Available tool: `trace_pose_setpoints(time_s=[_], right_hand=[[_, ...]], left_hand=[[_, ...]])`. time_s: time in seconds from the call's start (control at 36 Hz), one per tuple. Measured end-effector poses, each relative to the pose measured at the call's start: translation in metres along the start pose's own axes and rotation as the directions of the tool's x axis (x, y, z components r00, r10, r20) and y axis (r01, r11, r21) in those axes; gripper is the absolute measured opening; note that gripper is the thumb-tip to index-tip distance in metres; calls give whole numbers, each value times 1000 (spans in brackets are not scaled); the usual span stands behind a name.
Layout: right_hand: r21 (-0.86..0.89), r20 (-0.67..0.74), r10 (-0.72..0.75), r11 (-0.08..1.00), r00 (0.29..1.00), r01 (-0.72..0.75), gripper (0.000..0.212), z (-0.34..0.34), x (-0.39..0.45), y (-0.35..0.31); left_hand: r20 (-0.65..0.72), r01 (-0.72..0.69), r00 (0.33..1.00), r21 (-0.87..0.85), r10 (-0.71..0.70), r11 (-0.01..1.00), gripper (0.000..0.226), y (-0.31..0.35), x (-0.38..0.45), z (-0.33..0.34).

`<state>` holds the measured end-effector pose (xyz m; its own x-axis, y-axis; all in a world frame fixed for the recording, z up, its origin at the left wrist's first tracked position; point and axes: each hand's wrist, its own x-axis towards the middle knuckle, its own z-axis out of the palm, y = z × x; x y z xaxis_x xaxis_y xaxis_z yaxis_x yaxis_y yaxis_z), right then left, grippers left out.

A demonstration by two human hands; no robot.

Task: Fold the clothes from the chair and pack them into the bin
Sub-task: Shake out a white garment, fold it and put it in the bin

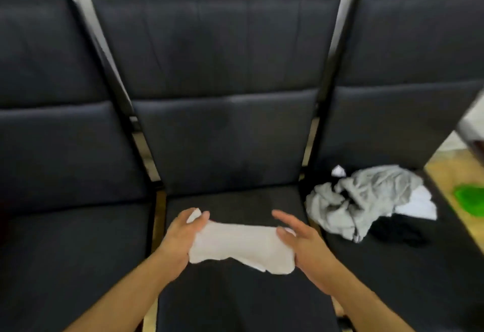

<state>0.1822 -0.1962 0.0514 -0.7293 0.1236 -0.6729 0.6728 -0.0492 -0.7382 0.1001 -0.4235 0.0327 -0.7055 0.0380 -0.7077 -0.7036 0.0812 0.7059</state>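
Matt black leather-like chair (230, 143) upholstery, soft white cloth (241, 246), crumpled grey fabric (366, 198), glossy wood-toned floor (450, 182)

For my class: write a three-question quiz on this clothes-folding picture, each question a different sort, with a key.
1. True or false: both hands hold the white cloth.
2. Where does the grey garment lie? A) left chair B) middle chair C) right chair
3. Fill in: the cloth is held over the ___ chair.

Key: 1 true, the left hand and right hand grip its ends; 2 C; 3 middle.
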Motion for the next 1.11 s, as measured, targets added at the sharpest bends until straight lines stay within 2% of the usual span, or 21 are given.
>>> trace_pose_setpoints(time_s=[0.08, 0.22, 0.28, 0.33, 0.36, 0.42, 0.53, 0.61, 0.78, 0.83, 0.89, 1.0, 1.11], right_hand=[[-22, -4, -106, 994, 994, 106, 26, -6, -53, -86], [-80, -17, -341, 938, 940, 338, 19, -16, -156, -206], [-102, -17, -442, 893, 897, 438, 23, -26, -203, -253], [-116, -8, -498, 862, 867, 494, 35, -33, -228, -290], [-142, 4, -533, 837, 846, 528, 40, -38, -247, -315], [-187, -9, -607, 782, 795, 595, 41, -47, -285, -358], [-289, -50, -755, 638, 654, 714, 28, -60, -358, -424], [-350, -104, -836, 538, 539, 767, 25, -65, -392, -454], [-370, -224, -902, 428, 369, 824, 24, -65, -427, -483], [-388, -244, -912, 404, 331, 829, 23, -65, -433, -489], [-403, -279, -915, 388, 292, 829, 22, -69, -441, -494], [-437, -301, -912, 392, 280, 810, 18, -78, -459, -498], [-502, -262, -896, 443, 358, 742, 40, -93, -477, -494]], left_hand=[[36, -142, 989, -6, 142, 990, 30, 90, -62, 1], [319, -310, 898, -30, 303, 950, 29, 216, -181, -6], [429, -361, 834, -50, 346, 931, 54, 265, -231, -11], [494, -402, 786, -46, 371, 914, 83, 299, -259, -11], [511, -454, 760, -22, 401, 891, 86, 322, -277, -11], [480, -542, 736, -4, 477, 840, 69, 360, -311, -8], [438, -706, 623, -41, 648, 707, 41, 422, -365, -2], [401, -778, 536, -107, 742, 620, 31, 454, -398, 3], [328, -834, 431, -210, 840, 510, 17, 492, -439, 18], [337, -830, 423, -229, 841, 509, 20, 503, -447, 21], [408, -810, 411, -248, 815, 532, 21, 515, -456, 26], [551, -795, 376, -222, 745, 565, 32, 528, -473, 35], [599, -876, 302, -132, 741, 464, 49, 534, -478, 51]])
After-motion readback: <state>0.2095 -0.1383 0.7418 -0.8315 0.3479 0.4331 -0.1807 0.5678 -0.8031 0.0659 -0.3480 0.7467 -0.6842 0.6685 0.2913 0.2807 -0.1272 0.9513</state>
